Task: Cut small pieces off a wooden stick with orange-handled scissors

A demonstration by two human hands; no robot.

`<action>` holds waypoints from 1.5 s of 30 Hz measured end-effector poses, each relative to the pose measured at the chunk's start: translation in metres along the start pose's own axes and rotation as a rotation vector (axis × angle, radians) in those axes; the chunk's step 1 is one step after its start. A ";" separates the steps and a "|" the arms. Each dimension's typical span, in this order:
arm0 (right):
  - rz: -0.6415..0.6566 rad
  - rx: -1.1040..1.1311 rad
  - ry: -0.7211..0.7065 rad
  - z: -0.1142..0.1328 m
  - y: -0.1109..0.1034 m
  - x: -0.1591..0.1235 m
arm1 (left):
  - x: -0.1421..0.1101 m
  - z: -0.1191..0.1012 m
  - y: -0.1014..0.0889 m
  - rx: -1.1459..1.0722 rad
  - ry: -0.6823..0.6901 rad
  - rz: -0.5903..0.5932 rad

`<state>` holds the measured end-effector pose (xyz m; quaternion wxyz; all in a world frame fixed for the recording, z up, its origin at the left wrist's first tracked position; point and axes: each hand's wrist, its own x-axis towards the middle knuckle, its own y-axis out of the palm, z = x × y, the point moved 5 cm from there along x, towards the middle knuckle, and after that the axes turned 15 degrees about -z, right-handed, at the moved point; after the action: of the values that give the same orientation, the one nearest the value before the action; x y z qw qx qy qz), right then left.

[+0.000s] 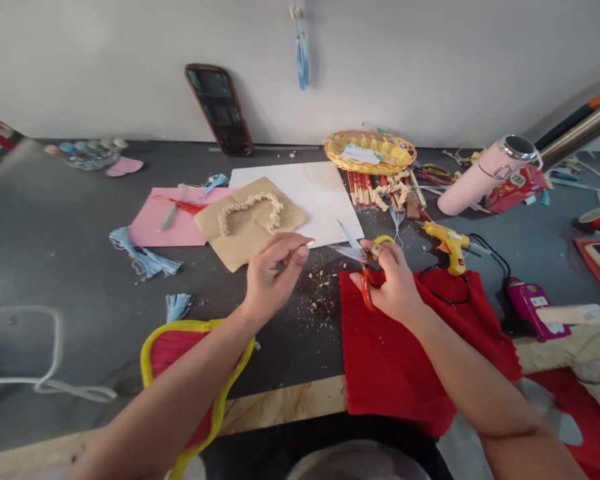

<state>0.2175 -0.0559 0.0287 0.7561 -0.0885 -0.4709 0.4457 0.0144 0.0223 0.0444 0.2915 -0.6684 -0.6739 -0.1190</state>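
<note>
Table: the dark table is packed, so there's not much free room around the hands.
Red cloth: the red cloth lies under the right forearm. A dragging arm could bunch it up and tug the cord looped over it.
White sheet: the white sheet sits just beyond the hands, partly under the brown paper. Bump one and the other probably shifts too.
Pink bottle: the pink bottle stands off to the right, kinda in the way of a wide elbow swing.
Wicker basket: the wicker basket is at the back, red-tipped sticks in front of it.
Right hand: the right hand has its fingers in the handles of the scissors, blades apart and aimed toward the left hand's side. A careless close near those fingertips could nick skin imo.
Left hand: the left hand pinches thumb to index, other fingers curled.
Glue gun: the yellow glue gun is right of the scissors; can't tell if it's hot.
Pale stub: the pale stub is in the left fingertips, barely poking out. Loose grip = it pings into the crumbs and gets lost.
</note>
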 end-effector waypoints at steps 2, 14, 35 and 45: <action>0.045 -0.009 -0.045 0.006 0.003 -0.002 | -0.003 0.000 0.003 0.000 0.003 0.030; 0.103 0.053 -0.057 0.012 0.006 -0.007 | -0.013 -0.005 0.012 -0.064 0.031 0.097; 0.156 0.135 -0.017 0.009 0.008 -0.006 | -0.012 -0.003 0.013 -0.106 0.004 0.072; 0.041 -0.060 0.069 -0.013 -0.001 0.000 | -0.011 0.001 0.011 -0.008 0.003 0.060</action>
<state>0.2287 -0.0525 0.0224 0.7597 -0.1363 -0.4557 0.4435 0.0242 0.0149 0.0354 0.2930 -0.6893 -0.6527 -0.1139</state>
